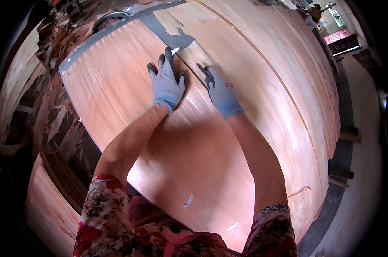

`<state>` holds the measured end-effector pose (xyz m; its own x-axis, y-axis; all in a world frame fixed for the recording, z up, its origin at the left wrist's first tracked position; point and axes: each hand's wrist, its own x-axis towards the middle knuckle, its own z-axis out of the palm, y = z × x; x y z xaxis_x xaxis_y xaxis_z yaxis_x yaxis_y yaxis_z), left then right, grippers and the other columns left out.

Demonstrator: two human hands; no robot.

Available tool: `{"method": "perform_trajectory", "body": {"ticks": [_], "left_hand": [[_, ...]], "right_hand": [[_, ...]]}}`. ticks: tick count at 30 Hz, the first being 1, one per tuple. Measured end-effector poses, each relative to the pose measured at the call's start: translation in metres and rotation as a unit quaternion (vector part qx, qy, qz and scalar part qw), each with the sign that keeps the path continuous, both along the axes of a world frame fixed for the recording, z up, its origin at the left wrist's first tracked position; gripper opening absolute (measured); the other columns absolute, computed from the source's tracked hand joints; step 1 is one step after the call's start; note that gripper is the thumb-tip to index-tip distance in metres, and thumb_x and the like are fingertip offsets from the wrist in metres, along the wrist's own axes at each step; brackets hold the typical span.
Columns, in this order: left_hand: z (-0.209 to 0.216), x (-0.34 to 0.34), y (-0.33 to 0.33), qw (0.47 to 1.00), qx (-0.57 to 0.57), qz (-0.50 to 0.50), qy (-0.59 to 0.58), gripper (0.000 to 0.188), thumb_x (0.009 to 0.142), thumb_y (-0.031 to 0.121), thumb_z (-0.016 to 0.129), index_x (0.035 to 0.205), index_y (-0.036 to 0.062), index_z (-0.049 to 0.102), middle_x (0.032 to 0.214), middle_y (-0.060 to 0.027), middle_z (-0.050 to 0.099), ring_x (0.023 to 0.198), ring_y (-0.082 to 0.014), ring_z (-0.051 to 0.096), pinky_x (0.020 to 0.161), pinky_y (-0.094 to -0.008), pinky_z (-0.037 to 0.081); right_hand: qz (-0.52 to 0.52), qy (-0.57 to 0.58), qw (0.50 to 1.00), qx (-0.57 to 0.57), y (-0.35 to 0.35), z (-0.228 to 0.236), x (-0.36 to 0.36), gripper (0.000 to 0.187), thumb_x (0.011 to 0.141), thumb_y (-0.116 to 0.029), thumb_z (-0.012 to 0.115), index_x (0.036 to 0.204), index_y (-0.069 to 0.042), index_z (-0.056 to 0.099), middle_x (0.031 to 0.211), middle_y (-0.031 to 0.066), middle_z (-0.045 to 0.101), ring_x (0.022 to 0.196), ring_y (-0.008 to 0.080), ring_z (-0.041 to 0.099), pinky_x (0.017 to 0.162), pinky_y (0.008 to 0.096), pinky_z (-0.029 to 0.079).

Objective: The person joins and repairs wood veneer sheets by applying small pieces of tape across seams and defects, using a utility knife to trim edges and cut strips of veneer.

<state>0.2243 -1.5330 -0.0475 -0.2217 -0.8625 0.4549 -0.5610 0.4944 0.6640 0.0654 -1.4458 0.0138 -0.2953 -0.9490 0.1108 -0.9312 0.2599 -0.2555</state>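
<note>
Reddish veneer sheet (117,64) lies flat in front of me, its long right edge meeting paler veneer. My left hand (166,83), in a grey glove with dark fingertips, presses flat on it with fingers spread. By the tip of a finger is a small white piece of tape (174,51). My right hand (221,90), gloved likewise, rests beside the seam with its fingers drawn together. A thin dark shape at its fingertips is too small to identify. Two more white tape strips (188,201) lie on the sheet nearer my body.
Pale veneer sheets (283,55) are stacked to the right, with a thin strip (271,68) lying along them. A dark grey surface (159,28) shows beyond the far edge. Broken veneer scraps (52,98) are heaped at the left, near a curved metal bar (110,17).
</note>
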Motion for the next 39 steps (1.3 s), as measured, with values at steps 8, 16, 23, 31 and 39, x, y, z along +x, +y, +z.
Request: {"method": "perform_trajectory", "body": {"ticks": [8,16,23,31,39], "left_hand": [[-0.001,-0.002,0.000,1.000,-0.009,0.011,0.001,0.072,0.093,0.021,0.059,0.156,0.0083,0.027,0.159,-0.0148,0.034,0.143,-0.0335,0.038,0.122,-0.0562,0.014],[0.009,-0.006,0.003,0.994,0.061,-0.028,-0.081,0.094,0.086,0.030,0.069,0.158,0.0040,0.014,0.153,-0.0198,0.040,0.143,-0.0350,0.039,0.122,-0.0552,0.014],[0.004,-0.003,0.001,0.997,0.035,-0.001,-0.063,0.092,0.087,0.029,0.068,0.158,0.0045,0.016,0.150,-0.0209,0.044,0.141,-0.0350,0.040,0.122,-0.0552,0.013],[-0.006,0.001,-0.002,0.998,-0.017,-0.001,0.055,0.075,0.092,0.014,0.058,0.158,0.0104,0.024,0.156,-0.0144,0.039,0.141,-0.0315,0.042,0.122,-0.0552,0.013],[-0.002,0.003,0.000,0.993,-0.063,-0.015,0.104,0.071,0.086,0.001,0.054,0.154,0.0127,0.036,0.148,-0.0102,0.050,0.139,-0.0304,0.045,0.119,-0.0628,0.011]], "right_hand": [[0.071,0.088,0.987,0.118,-0.021,-0.001,-0.004,0.037,0.094,-0.023,0.053,0.131,-0.025,0.057,0.097,0.0184,0.071,0.085,0.0428,0.068,0.075,0.0523,0.054],[0.061,0.009,0.998,0.014,-0.033,-0.006,-0.016,0.034,0.097,-0.027,0.051,0.129,-0.019,0.058,0.094,0.0198,0.071,0.085,0.0435,0.068,0.073,0.0550,0.053],[0.028,0.031,0.999,-0.004,-0.061,-0.004,0.006,0.031,0.097,-0.029,0.054,0.125,-0.017,0.059,0.094,0.0222,0.070,0.087,0.0442,0.067,0.074,0.0543,0.053],[0.056,0.014,0.995,0.076,-0.038,-0.007,-0.016,0.030,0.095,-0.024,0.052,0.122,-0.017,0.061,0.106,0.0186,0.069,0.097,0.0397,0.066,0.081,0.0524,0.053],[0.095,-0.165,0.976,0.105,0.002,0.025,-0.010,0.035,0.097,-0.026,0.053,0.126,-0.009,0.062,0.114,0.0223,0.068,0.105,0.0402,0.065,0.093,0.0453,0.050]]}}
